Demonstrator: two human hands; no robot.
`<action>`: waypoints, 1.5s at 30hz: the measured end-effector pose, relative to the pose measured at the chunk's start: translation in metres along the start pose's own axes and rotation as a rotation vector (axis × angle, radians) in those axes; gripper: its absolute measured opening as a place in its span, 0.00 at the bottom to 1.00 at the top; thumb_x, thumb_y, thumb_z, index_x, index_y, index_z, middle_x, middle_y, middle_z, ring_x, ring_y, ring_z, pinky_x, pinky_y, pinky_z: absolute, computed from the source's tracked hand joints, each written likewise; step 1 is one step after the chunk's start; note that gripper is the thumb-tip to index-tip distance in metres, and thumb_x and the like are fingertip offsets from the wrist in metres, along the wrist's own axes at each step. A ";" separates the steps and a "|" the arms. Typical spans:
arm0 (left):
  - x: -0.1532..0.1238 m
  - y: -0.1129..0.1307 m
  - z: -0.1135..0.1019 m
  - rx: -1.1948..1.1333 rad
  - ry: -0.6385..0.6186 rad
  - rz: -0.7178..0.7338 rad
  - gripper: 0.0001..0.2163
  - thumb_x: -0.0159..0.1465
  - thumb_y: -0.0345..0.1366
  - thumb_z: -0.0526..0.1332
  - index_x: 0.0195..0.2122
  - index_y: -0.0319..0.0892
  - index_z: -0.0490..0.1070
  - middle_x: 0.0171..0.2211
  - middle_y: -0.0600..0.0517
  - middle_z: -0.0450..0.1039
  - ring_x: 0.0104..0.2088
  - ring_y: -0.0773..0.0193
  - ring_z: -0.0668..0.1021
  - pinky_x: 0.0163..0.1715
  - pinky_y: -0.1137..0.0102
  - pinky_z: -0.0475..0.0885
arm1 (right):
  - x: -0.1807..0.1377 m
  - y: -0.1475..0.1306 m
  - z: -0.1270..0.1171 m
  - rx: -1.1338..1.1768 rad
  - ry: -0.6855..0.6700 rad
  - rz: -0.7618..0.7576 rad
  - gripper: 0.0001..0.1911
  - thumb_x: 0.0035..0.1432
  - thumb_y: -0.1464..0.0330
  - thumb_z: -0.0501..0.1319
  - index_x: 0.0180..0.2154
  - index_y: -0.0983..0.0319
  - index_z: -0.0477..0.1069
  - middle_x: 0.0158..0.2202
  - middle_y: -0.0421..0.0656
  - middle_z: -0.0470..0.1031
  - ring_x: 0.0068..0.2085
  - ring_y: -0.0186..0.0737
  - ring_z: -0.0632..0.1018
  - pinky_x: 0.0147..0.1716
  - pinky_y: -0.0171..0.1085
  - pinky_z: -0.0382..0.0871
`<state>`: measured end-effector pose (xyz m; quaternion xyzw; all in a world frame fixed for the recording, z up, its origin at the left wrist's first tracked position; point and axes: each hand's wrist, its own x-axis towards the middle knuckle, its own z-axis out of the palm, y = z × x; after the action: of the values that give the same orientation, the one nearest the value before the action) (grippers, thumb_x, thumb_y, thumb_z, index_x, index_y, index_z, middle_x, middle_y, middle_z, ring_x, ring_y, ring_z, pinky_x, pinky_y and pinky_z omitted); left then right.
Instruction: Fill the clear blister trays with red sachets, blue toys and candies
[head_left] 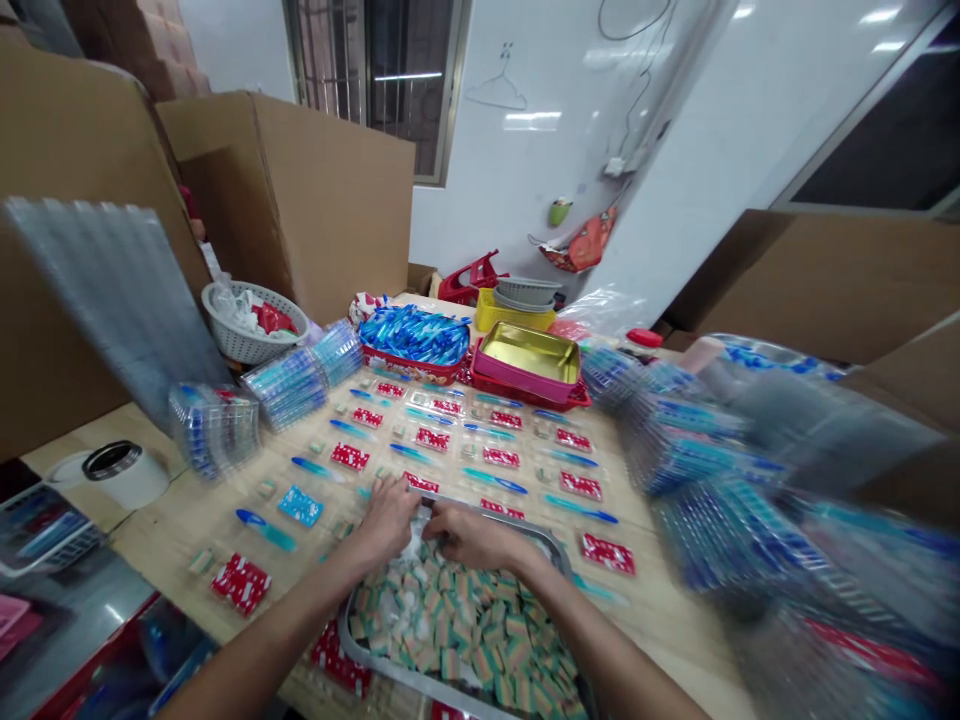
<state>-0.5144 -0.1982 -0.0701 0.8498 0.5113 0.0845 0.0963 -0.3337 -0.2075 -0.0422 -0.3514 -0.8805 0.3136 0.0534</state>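
A metal tray (555,540) full of small striped blocks (480,620) lies before me. My left hand (386,520) is at the tray's far left rim, fingers bent downward and drawn together; whatever is in them is hidden. Close beside it, my right hand (472,535) is curled over the far end of the tray, its fingertips closed near a white patch among the blocks. I cannot make out what it pinches. Beyond the hands, clear plastic trays lie in rows, holding blue pens (345,430), red patterned packets (350,456) and small blocks. One packet is blue (301,505).
A red tin heaped with blue pens (414,335) stands at the back, next to a pink tin with a gold inside (531,360). Stacked filled plastic trays (720,530) line the right, others (292,385) the left. A white can (124,472) and cardboard boxes (330,190) stand left.
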 end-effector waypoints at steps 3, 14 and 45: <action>-0.001 -0.002 0.003 -0.028 0.017 0.009 0.10 0.57 0.25 0.53 0.34 0.42 0.71 0.38 0.47 0.73 0.44 0.55 0.70 0.43 0.62 0.60 | 0.003 -0.004 0.000 0.016 -0.009 0.015 0.18 0.42 0.79 0.58 0.37 0.63 0.76 0.36 0.43 0.73 0.36 0.37 0.71 0.35 0.32 0.61; -0.007 -0.006 0.000 -0.142 0.039 0.022 0.09 0.57 0.24 0.52 0.32 0.42 0.70 0.36 0.48 0.73 0.43 0.56 0.70 0.46 0.63 0.61 | 0.000 0.007 0.011 0.374 0.209 0.124 0.09 0.39 0.77 0.61 0.28 0.62 0.72 0.25 0.35 0.68 0.29 0.33 0.66 0.29 0.30 0.58; -0.029 0.009 -0.008 -0.306 0.034 -0.098 0.11 0.48 0.22 0.55 0.30 0.41 0.69 0.26 0.53 0.70 0.32 0.61 0.73 0.33 0.70 0.63 | 0.012 -0.006 0.052 0.089 0.568 0.201 0.11 0.40 0.80 0.52 0.26 0.61 0.68 0.24 0.38 0.68 0.28 0.35 0.68 0.30 0.32 0.56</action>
<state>-0.5215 -0.2272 -0.0611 0.7977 0.5350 0.1707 0.2199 -0.3626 -0.2292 -0.0814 -0.5075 -0.7767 0.2447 0.2815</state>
